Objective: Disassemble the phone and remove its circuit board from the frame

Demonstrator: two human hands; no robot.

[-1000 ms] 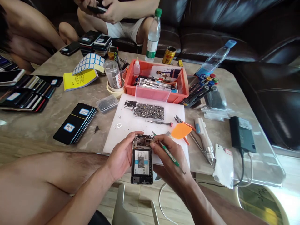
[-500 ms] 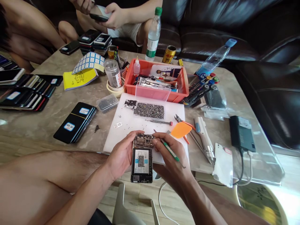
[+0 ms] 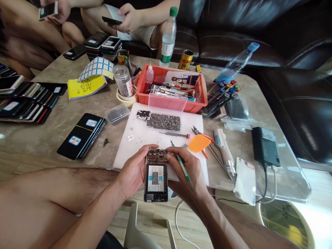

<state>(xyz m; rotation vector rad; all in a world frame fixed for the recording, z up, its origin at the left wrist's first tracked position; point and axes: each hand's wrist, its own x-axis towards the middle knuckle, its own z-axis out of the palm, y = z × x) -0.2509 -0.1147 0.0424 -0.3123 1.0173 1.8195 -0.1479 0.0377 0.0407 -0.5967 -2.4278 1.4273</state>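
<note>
My left hand (image 3: 131, 172) is closed round the left side of an opened smartphone (image 3: 156, 181), its thumb along the top edge. The phone's back cover is off, so the circuit board (image 3: 157, 157) shows above a white-labelled battery (image 3: 155, 179). My right hand (image 3: 185, 164) grips a thin green-handled pry tool (image 3: 183, 166) held across the fingers, its tip pointing up and away from the phone. The right thumb and index finger also touch the board's upper right edge. Beyond the hands, a screwdriver (image 3: 176, 135) and a tray of small screws (image 3: 164, 122) lie on a white mat (image 3: 137, 152).
Banded phones (image 3: 81, 136) lie left of the mat. A red tool bin (image 3: 145, 98) stands behind it. Cutters (image 3: 196, 130), an orange pick (image 3: 199, 143), a white electric screwdriver (image 3: 225, 148) and a black power adapter (image 3: 264, 147) are on the right. Another person's hand (image 3: 129, 19) holds a phone opposite.
The pry tool has turned in my right hand, its rear end swinging left and its tip showing more beyond the fingers. The phone stays in place. Across the table, another person's hand with a phone has appeared.
</note>
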